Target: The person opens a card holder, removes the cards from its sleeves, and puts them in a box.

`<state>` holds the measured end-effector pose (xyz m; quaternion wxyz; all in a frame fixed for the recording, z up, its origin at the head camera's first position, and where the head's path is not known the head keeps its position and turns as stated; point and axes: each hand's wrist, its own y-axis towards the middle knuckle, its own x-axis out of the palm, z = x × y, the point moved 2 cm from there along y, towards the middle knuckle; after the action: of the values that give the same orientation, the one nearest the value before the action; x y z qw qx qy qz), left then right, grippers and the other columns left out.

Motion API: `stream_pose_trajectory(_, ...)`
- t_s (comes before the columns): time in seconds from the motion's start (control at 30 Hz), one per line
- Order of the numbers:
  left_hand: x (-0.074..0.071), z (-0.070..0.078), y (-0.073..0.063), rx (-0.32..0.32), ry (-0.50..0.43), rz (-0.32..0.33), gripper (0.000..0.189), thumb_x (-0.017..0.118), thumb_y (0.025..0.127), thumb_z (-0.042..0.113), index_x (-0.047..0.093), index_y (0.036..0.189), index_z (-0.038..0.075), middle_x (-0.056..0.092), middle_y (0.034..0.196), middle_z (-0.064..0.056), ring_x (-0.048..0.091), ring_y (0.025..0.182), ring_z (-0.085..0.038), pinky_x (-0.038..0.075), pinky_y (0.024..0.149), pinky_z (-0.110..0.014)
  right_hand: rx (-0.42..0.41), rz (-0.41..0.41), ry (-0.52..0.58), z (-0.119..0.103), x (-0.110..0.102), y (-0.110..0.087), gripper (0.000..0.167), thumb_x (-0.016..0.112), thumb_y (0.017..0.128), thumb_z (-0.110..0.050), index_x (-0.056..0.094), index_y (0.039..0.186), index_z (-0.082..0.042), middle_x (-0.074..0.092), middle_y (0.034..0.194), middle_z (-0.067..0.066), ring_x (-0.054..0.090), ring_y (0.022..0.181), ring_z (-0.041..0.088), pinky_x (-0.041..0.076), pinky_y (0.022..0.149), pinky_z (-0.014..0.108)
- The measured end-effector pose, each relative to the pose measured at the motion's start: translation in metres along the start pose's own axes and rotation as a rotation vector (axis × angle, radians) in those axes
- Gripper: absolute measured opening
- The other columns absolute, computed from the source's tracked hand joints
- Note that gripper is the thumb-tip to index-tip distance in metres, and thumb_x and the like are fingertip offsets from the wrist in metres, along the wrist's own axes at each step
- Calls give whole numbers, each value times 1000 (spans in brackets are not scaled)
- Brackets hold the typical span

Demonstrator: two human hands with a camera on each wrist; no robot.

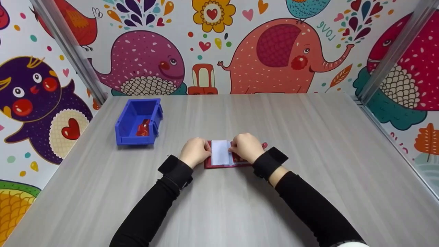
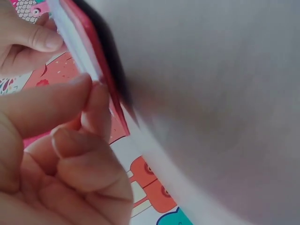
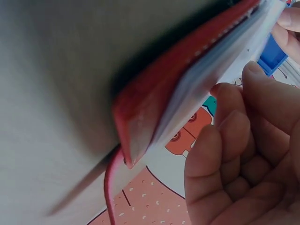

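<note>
A small red card holder [image 1: 208,165] lies spread on the table, with white, see-through plastic sleeves [image 1: 220,153] inside. At its left edge my left hand [image 1: 194,151] pinches the holder between thumb and forefinger; the left wrist view shows those fingertips against the edge of the red cover [image 2: 96,42]. My right hand [image 1: 247,147] is over the right half, thumb and forefinger together at the sleeves' edge. Seen from the right wrist, the sleeves [image 3: 187,93] form a thin stack above the cover, and a pink strap [image 3: 108,187] sticks out from its end.
A blue plastic bin [image 1: 134,140] stands on the table at the left, holding a small red item [image 1: 143,128] whose kind is unclear. Cartoon-printed walls [image 1: 219,44] enclose the back and sides. Pale wood-grain tabletop [image 1: 219,206] surrounds the hands.
</note>
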<state>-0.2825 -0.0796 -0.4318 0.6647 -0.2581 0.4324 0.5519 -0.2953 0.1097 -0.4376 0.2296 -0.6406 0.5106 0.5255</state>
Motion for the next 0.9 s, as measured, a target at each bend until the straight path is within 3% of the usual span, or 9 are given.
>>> stream_pose_trajectory(0.4, -8, 13, 3, -55, -12, 53, 9, 72, 83, 11, 74, 74, 10, 67, 73, 0, 59, 67, -20, 48, 67, -36, 28, -36, -10, -1, -1, 1, 16, 80, 83, -15, 74, 70, -8, 69, 70, 1, 59, 63, 18, 51, 66, 38)
stream_pose_trajectory(0.63, 1, 19, 4, -17, 51, 68, 8, 74, 83, 13, 75, 77, 8, 69, 75, -3, 63, 69, -23, 50, 66, -38, 26, -36, -4, -1, -2, 1, 18, 80, 83, -15, 72, 67, -8, 67, 67, 1, 55, 60, 17, 50, 63, 38)
stream_pose_trajectory(0.9, 8, 19, 1, 36, 114, 84, 4, 73, 75, 7, 73, 72, 8, 70, 75, -4, 65, 71, -27, 51, 65, -42, -9, -21, -13, -2, -3, 0, 20, 79, 83, -14, 71, 65, -8, 65, 65, 0, 57, 61, 18, 49, 62, 36)
